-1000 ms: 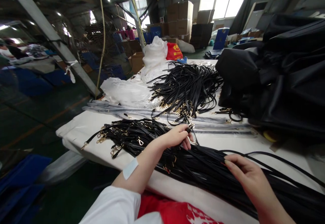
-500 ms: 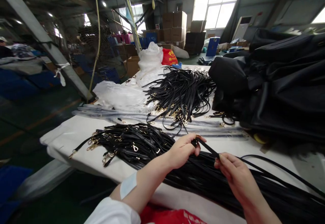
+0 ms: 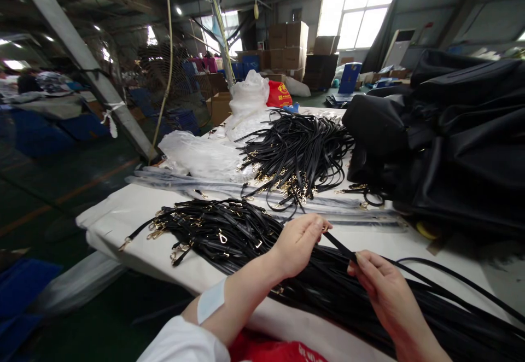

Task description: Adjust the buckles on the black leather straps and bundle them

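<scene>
Between my two hands a black strap (image 3: 339,246) is stretched. My left hand (image 3: 301,240) is closed on the strap's end, where a bit of gold-coloured metal shows at the fingertips. With thumb and fingers, my right hand (image 3: 375,277) pinches the same strap farther along. Below and to the left of my hands lies a long bundle of black straps (image 3: 229,228) with gold clasps, running under my arms to the right. Farther back on the white table (image 3: 118,214) is a second heap of black straps (image 3: 301,146), its gold clasps toward me.
A large pile of black bags or material (image 3: 455,143) rises at the right. Clear plastic bags (image 3: 200,157) and a red bag (image 3: 279,94) lie at the back left. A slanted metal post (image 3: 94,77) stands left of the table. Cardboard boxes (image 3: 287,50) are stacked behind.
My left hand has turned, so its back now covers more of the strap's end. My right hand keeps its pinch. The whole view has shifted slightly.
</scene>
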Tool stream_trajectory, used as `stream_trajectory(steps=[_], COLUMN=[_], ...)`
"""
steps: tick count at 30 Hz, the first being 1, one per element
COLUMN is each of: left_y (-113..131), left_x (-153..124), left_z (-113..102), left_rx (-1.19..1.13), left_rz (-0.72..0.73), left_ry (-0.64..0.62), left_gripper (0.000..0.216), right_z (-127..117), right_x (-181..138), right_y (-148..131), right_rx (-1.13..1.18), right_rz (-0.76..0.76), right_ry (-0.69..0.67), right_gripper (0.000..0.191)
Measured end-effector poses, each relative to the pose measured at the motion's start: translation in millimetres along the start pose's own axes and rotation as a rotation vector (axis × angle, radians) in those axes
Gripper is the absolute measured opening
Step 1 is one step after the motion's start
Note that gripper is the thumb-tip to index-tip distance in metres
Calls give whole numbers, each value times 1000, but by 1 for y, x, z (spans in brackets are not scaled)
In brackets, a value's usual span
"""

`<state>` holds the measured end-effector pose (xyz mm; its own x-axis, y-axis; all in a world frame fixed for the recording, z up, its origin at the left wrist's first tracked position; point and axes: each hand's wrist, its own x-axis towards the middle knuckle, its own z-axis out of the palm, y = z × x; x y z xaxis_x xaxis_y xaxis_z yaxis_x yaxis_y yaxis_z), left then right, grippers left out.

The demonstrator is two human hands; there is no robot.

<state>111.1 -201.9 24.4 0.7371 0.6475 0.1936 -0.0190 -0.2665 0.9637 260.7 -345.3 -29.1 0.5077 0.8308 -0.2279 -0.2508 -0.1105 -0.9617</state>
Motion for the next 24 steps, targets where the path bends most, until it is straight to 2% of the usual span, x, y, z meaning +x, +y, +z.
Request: stream_trajectory(steps=[3, 7, 12, 18, 21, 24], left_y=[1, 3, 3, 3, 4, 7], left_x=[4, 4, 3, 7, 7, 5], left_z=[-1, 2, 3, -4, -6, -7], left_rx=[-4, -108, -209, -72, -193, -353], left_rz=[1, -29, -76, 20, -71, -143], left_ry=[55, -24, -30, 14, -19, -79], left_gripper=[38, 44, 49, 35, 31, 43], right_z=[-2, 2, 6, 3, 1, 0], right_x=[-1, -1, 1, 2, 3, 4], right_y=[1, 0, 1, 3, 4, 6], right_rx=[11, 14, 15, -23, -26, -10], right_rz=[-4, -13, -17, -35, -41, -44], right_ry=[11, 10, 10, 12, 13, 27], right_gripper=[45, 46, 44, 46, 46, 45])
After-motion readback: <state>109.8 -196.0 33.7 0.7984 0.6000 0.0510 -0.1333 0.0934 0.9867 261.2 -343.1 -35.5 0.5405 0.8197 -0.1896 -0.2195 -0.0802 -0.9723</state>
